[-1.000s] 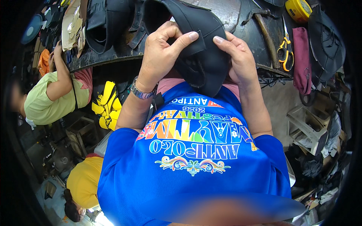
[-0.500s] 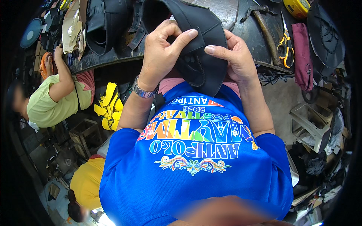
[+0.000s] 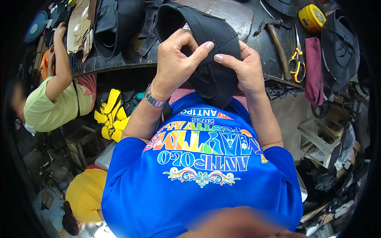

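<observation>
At the near edge of a dark table (image 3: 262, 59), I see a black shoe upper (image 3: 217, 32) held up over the person's lap. The left hand (image 3: 175, 59) has it pinched, thumb near the stitched seam, fingers curled under. The right hand (image 3: 250, 70) clasps its other side, thumb on the face, fingers behind; the thumb tips sit near each other. Off to the right are a maroon pouch (image 3: 314, 71), a hammer (image 3: 279, 49), a yellow tub (image 3: 312, 18) and scissors (image 3: 298, 49). A metal watch (image 3: 156, 100) circles the left wrist.
</observation>
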`<action>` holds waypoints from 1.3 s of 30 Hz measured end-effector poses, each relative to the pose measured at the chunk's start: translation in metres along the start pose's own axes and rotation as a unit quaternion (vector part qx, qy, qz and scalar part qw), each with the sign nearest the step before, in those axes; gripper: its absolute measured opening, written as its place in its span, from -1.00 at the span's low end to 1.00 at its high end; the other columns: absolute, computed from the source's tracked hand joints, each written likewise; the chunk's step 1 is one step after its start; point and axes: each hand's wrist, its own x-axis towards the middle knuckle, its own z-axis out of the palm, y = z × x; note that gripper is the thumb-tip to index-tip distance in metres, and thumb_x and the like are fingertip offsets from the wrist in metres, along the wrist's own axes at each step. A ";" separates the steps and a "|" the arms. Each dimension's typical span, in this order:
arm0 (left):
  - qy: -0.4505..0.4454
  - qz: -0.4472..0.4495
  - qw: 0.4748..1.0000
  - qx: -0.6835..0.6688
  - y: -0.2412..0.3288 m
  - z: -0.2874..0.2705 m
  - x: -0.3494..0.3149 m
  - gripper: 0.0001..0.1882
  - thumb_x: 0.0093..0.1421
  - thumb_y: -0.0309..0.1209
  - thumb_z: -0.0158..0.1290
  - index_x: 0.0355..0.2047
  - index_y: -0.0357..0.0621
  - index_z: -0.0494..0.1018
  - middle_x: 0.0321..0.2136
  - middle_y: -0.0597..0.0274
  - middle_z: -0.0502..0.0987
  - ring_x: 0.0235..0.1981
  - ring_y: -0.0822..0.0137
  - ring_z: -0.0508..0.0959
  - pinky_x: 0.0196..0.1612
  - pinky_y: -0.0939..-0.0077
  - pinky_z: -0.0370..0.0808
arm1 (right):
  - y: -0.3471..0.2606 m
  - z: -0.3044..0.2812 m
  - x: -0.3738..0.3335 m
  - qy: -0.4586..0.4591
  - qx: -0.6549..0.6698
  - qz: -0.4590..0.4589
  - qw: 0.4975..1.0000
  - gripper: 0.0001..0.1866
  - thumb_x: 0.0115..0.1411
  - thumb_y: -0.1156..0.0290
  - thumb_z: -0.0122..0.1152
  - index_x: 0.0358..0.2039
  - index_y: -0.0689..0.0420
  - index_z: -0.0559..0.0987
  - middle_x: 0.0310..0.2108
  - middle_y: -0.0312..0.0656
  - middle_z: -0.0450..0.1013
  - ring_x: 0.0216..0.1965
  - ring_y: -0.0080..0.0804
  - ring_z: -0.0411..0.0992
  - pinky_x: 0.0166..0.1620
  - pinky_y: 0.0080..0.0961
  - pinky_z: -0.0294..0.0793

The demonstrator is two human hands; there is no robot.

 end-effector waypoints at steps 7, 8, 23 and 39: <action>0.002 -0.038 0.996 -0.075 0.003 0.001 0.004 -0.42 0.08 -0.28 0.37 -0.02 -0.34 0.37 -0.23 -0.07 0.65 -0.16 0.22 0.68 -0.06 0.38 0.59 | -0.005 -0.003 0.010 -0.020 0.022 0.072 0.997 -0.66 0.07 0.56 0.44 -0.11 0.28 0.60 -0.25 -0.13 0.62 -0.28 -0.50 0.60 -0.17 -0.57 0.62; -0.004 -0.046 0.996 -0.077 0.002 0.001 0.005 -0.45 0.09 -0.29 0.36 -0.03 -0.33 0.39 -0.23 -0.06 0.65 -0.17 0.23 0.68 -0.07 0.39 0.59 | -0.006 -0.004 0.012 -0.020 0.029 0.085 0.996 -0.65 0.06 0.55 0.45 -0.11 0.29 0.60 -0.25 -0.13 0.62 -0.29 -0.48 0.60 -0.18 -0.57 0.62; 0.226 0.077 0.971 0.030 -0.035 -0.006 -0.032 -0.33 0.06 -0.42 0.39 0.17 -0.10 0.37 0.11 0.06 0.36 0.19 0.10 0.36 0.26 0.26 0.33 | -0.005 -0.036 0.022 -0.038 0.059 0.126 0.990 -0.70 0.06 0.51 0.40 -0.17 0.28 0.64 -0.29 -0.12 0.63 -0.34 -0.41 0.62 -0.19 -0.47 0.66; -0.011 -0.339 0.733 -0.590 -0.032 0.000 -0.036 -0.66 0.19 -0.41 0.28 -0.02 -0.14 0.57 -0.13 0.15 0.67 -0.09 0.26 0.67 0.07 0.28 0.57 | 0.010 -0.063 0.011 -0.022 0.269 0.080 0.960 -0.60 0.11 0.57 0.29 0.00 0.35 0.54 -0.14 0.05 0.61 -0.17 -0.14 0.64 -0.03 -0.19 0.68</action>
